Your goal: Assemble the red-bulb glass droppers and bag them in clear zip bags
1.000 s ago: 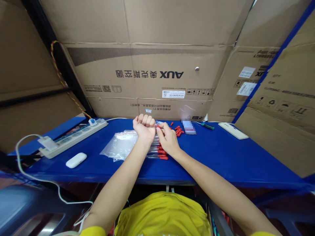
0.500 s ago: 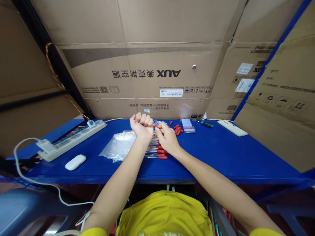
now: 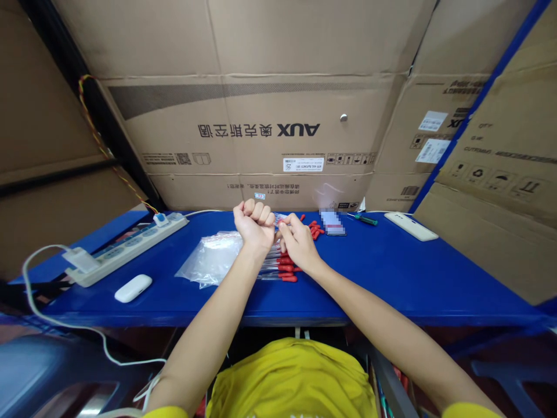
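Observation:
My left hand (image 3: pixel 255 225) is curled into a fist over the blue table (image 3: pixel 391 273), gripping a bundle of clear tubes that shows below the wrist. Pressed against it from the right, my right hand (image 3: pixel 299 242) pinches something small at the fist's edge; I cannot make out what. Under both hands lie several clear tubes with red caps (image 3: pixel 282 269). Loose red caps (image 3: pixel 314 230) are scattered just beyond the right hand. Left of the hands lies a heap of clear plastic bags (image 3: pixel 212 259).
A white power strip (image 3: pixel 126 245) with a cable runs along the left side, with a white earbud case (image 3: pixel 133 288) in front of it. A green screwdriver (image 3: pixel 364 219) and a white remote-like device (image 3: pixel 411 226) lie at the back right. Cardboard boxes (image 3: pixel 270 128) wall in the table.
Both hands stay pressed together in the same spot. The left fist has turned slightly and the right fingers have shifted against it.

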The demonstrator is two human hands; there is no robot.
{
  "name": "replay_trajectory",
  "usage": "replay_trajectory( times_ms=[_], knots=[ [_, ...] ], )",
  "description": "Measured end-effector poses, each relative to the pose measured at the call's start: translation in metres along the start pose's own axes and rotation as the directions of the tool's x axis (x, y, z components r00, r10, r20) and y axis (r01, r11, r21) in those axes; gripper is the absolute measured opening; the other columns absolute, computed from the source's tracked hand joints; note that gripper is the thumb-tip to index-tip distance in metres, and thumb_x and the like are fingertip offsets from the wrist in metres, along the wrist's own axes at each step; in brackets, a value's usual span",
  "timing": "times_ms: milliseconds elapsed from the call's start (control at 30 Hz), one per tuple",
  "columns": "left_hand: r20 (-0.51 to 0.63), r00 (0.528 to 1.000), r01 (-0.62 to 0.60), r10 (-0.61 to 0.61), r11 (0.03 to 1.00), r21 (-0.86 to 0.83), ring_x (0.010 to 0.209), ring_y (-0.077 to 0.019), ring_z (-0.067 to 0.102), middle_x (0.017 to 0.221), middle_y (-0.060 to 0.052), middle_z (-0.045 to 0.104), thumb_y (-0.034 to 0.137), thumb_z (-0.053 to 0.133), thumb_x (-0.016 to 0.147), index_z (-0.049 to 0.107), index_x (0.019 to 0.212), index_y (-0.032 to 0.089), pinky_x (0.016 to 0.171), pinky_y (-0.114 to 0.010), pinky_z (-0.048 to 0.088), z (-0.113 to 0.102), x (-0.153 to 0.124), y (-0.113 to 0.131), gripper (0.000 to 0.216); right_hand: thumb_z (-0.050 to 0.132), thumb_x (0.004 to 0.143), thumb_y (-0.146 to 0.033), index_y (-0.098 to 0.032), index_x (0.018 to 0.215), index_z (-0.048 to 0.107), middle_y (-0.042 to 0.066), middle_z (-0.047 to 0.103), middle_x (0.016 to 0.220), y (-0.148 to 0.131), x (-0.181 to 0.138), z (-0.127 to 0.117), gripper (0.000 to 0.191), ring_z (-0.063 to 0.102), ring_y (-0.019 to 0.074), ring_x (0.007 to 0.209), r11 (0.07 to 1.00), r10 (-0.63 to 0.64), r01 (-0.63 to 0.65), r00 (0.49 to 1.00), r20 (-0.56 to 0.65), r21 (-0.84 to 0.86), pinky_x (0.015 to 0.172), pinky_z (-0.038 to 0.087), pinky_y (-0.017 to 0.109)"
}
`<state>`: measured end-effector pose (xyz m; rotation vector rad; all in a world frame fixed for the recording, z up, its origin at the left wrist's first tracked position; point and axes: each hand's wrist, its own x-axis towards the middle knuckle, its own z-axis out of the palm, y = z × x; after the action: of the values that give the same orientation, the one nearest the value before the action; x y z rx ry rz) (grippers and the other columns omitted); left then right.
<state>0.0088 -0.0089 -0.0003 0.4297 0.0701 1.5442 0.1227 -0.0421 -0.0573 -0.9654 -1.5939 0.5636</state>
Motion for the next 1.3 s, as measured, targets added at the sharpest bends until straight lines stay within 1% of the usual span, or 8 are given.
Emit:
replay_trajectory(
  times_ms=[100,233,333,500,767,900,1067,1300],
  knots=[
    [-0.001,1.0,0.013,-0.013,1.0,-0.009,0.045,-0.0102,0.003,0.056,0.008,0.003,0.026,0.031,0.106,0.01,0.067,0.023,0.041,-0.027,0.01,0.001,-0.001,-0.002,0.045,0.048,0.108,-0.046,-0.028,0.093,0.046,-0.006,0.061,0.06,0.001,0.004,-0.007,0.024,0.06,0.0174,0.053,0.998,-0.046,0.045,0.999,-0.029,-0.04,0.059,0.044,0.028],
    [-0.005,0.998,-0.058,0.058,0.995,-0.083,0.045,-0.0105,0.006,0.055,0.007,0.004,0.025,0.028,0.108,0.009,0.067,0.022,0.042,-0.027,0.012,-0.005,0.006,0.008,0.045,0.045,0.11,-0.04,-0.026,0.097,0.052,-0.001,0.07,0.07,0.0,0.007,-0.017,0.02,0.065,0.0185,0.062,0.981,-0.116,0.126,0.99,0.074,-0.146,0.065,0.046,0.029],
    [-0.011,0.993,-0.114,0.114,0.987,-0.117,0.045,-0.0104,0.008,0.054,0.006,0.007,0.023,0.025,0.109,0.009,0.067,0.022,0.043,-0.027,0.015,-0.01,0.01,0.017,0.045,0.047,0.11,-0.037,-0.026,0.097,0.053,0.0,0.075,0.078,0.0,0.006,-0.02,0.018,0.066,0.0182,0.065,0.971,-0.131,0.155,0.982,0.137,-0.183,0.067,0.045,0.028],
    [0.028,0.996,-0.079,0.082,0.991,-0.108,0.045,-0.0102,0.01,0.054,0.006,0.009,0.025,0.024,0.11,0.011,0.066,0.022,0.043,-0.027,0.016,-0.009,0.007,0.012,0.046,0.043,0.111,-0.034,-0.027,0.094,0.047,-0.003,0.072,0.07,0.0,0.003,-0.014,0.02,0.063,0.0178,0.059,0.976,-0.126,0.156,0.973,0.196,-0.149,0.069,0.044,0.029],
    [0.019,0.997,-0.067,0.069,0.994,-0.081,0.045,-0.0106,0.009,0.055,0.007,0.007,0.026,0.027,0.11,0.011,0.066,0.022,0.043,-0.027,0.016,-0.002,0.001,0.006,0.046,0.039,0.111,-0.035,-0.028,0.093,0.041,-0.003,0.07,0.067,-0.002,0.001,-0.008,0.019,0.065,0.0194,0.058,0.982,-0.103,0.128,0.979,0.177,-0.14,0.066,0.045,0.029],
    [0.035,0.998,-0.047,0.051,0.994,-0.099,0.045,-0.0099,0.009,0.055,0.007,0.005,0.026,0.027,0.109,0.01,0.067,0.022,0.042,-0.026,0.014,0.0,-0.001,0.005,0.046,0.039,0.111,-0.036,-0.029,0.092,0.039,-0.004,0.065,0.062,-0.004,-0.001,-0.007,0.02,0.064,0.0202,0.057,0.985,-0.111,0.129,0.982,0.154,-0.117,0.065,0.044,0.03],
    [0.018,0.998,-0.052,0.054,0.991,-0.121,0.045,-0.0097,0.009,0.056,0.007,0.004,0.025,0.026,0.109,0.009,0.067,0.022,0.043,-0.026,0.014,0.001,-0.001,0.001,0.045,0.039,0.11,-0.039,-0.029,0.091,0.037,-0.006,0.054,0.058,-0.002,-0.004,-0.002,0.021,0.058,0.0195,0.054,0.987,-0.097,0.107,0.992,0.082,-0.12,0.059,0.039,0.03],
    [0.013,0.999,-0.035,0.037,0.992,-0.122,0.044,-0.0099,0.009,0.055,0.007,0.004,0.025,0.028,0.108,0.009,0.066,0.022,0.042,-0.026,0.014,0.003,-0.002,0.0,0.046,0.04,0.108,-0.037,-0.028,0.091,0.036,-0.006,0.05,0.061,-0.002,-0.005,0.001,0.02,0.052,0.0183,0.051,0.981,-0.116,0.119,0.993,0.024,-0.155,0.057,0.033,0.03]
  ],
)
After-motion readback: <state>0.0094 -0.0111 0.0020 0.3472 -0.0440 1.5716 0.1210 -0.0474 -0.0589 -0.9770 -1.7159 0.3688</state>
